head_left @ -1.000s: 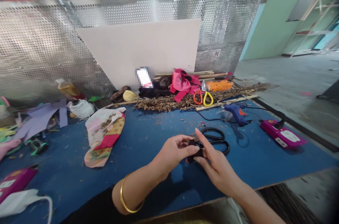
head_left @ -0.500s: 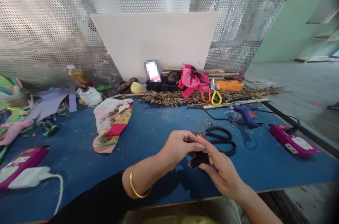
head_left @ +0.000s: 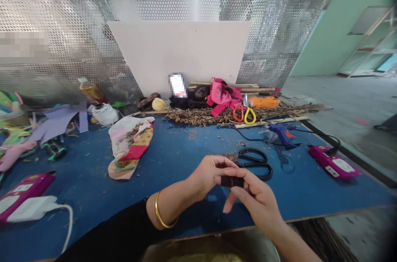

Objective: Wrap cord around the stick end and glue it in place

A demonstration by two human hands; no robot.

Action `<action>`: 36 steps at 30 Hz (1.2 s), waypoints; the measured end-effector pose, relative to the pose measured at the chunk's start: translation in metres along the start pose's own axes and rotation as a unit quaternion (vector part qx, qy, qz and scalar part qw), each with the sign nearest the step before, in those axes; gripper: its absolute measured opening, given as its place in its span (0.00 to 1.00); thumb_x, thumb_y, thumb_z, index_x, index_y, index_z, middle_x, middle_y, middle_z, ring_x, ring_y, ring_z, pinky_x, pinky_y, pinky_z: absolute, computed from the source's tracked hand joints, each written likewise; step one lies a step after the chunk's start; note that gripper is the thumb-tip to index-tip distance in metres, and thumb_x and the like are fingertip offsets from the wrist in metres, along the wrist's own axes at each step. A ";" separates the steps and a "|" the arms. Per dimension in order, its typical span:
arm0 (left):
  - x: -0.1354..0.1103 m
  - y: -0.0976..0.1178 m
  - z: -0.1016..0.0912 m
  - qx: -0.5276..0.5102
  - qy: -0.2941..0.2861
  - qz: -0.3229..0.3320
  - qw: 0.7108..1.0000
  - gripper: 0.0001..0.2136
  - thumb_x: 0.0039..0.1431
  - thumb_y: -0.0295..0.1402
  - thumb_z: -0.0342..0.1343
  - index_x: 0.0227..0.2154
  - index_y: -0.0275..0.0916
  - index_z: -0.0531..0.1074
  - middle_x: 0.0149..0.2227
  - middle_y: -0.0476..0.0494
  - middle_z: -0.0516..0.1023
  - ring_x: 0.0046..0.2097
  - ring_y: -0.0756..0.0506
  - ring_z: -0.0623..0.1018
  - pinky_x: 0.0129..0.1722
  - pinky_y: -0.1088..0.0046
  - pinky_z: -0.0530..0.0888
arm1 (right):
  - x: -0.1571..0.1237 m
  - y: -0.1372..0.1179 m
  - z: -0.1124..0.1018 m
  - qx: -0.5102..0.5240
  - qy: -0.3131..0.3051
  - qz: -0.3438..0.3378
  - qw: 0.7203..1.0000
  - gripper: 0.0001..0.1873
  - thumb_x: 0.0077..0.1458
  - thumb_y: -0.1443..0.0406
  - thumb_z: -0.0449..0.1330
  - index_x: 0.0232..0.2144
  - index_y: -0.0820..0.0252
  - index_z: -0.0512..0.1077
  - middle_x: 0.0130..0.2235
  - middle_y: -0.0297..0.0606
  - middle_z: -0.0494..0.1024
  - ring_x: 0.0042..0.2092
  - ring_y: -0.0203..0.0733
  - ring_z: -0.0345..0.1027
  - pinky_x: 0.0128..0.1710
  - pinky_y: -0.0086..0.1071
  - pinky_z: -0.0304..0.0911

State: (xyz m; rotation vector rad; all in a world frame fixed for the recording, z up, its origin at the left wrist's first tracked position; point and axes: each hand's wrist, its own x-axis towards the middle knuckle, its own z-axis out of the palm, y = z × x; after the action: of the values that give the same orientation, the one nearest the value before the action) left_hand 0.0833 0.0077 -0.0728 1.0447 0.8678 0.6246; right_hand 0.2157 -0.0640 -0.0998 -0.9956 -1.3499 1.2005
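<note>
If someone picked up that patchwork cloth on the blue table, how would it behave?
The patchwork cloth would probably sag rather than stay stiff, since it looks like soft fabric with uneven edges. It is probably light, looking mostly like thin material. The dry brown bits look loose, so some might spill if it tipped.

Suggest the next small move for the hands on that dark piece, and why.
I'd probably draw the dark piece slightly toward the near edge of the blue table. The left hand and right hand both have it, and the black-handled scissors lie just beyond, blades partly hidden by the left hand.
</note>
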 end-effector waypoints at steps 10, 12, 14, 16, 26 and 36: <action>-0.007 0.009 -0.006 0.055 -0.040 0.112 0.991 0.11 0.47 0.28 0.57 0.33 0.35 0.80 0.32 0.45 0.81 0.39 0.45 0.76 0.44 0.69 0.70 | 0.013 -0.019 -0.007 0.306 0.098 0.125 0.939 0.13 0.53 0.61 0.62 0.42 0.58 0.76 0.48 0.44 0.78 0.20 0.26 0.61 0.23 0.25 0.64; -0.007 0.007 -0.006 0.066 -0.057 0.121 0.989 0.13 0.47 0.28 0.59 0.37 0.35 0.79 0.35 0.44 0.81 0.40 0.44 0.77 0.45 0.67 0.71 | 0.014 -0.019 -0.009 0.330 0.097 0.129 0.930 0.13 0.54 0.62 0.60 0.42 0.58 0.77 0.47 0.43 0.78 0.21 0.26 0.60 0.25 0.26 0.66; -0.004 0.004 -0.005 0.082 -0.046 0.136 0.986 0.13 0.48 0.30 0.61 0.38 0.34 0.79 0.36 0.43 0.81 0.39 0.44 0.77 0.44 0.68 0.71 | 0.014 -0.018 -0.010 0.358 0.084 0.128 0.921 0.12 0.54 0.64 0.58 0.38 0.58 0.78 0.44 0.42 0.79 0.22 0.28 0.60 0.26 0.27 0.67; -0.002 0.001 -0.004 0.099 -0.019 0.151 0.983 0.09 0.51 0.32 0.60 0.34 0.33 0.79 0.31 0.44 0.80 0.34 0.46 0.77 0.40 0.70 0.72 | 0.015 -0.017 -0.011 0.388 0.065 0.123 0.911 0.11 0.55 0.65 0.56 0.33 0.58 0.79 0.40 0.41 0.80 0.22 0.29 0.60 0.26 0.27 0.67; -0.003 0.001 -0.005 0.201 0.084 0.176 0.960 0.09 0.55 0.32 0.55 0.27 0.36 0.79 0.24 0.47 0.79 0.28 0.48 0.77 0.32 0.76 0.71 | 0.014 -0.027 -0.005 0.485 0.065 0.141 0.860 0.23 0.50 0.73 0.58 0.49 0.58 0.73 0.54 0.38 0.73 0.30 0.25 0.67 0.36 0.21 0.68; -0.007 -0.003 -0.004 0.231 0.101 0.183 0.950 0.11 0.54 0.34 0.57 0.19 0.35 0.77 0.22 0.47 0.78 0.27 0.49 0.74 0.31 0.76 0.68 | 0.019 -0.014 0.000 0.283 0.052 0.112 0.951 0.26 0.51 0.70 0.60 0.53 0.49 0.68 0.60 0.40 0.67 0.25 0.30 0.73 0.34 0.32 0.70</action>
State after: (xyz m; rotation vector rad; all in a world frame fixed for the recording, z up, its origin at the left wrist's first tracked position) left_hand 0.0767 0.0030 -0.0742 1.6102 1.0383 0.8740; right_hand 0.2135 -0.0473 -0.0829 -0.7886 -0.7469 1.5672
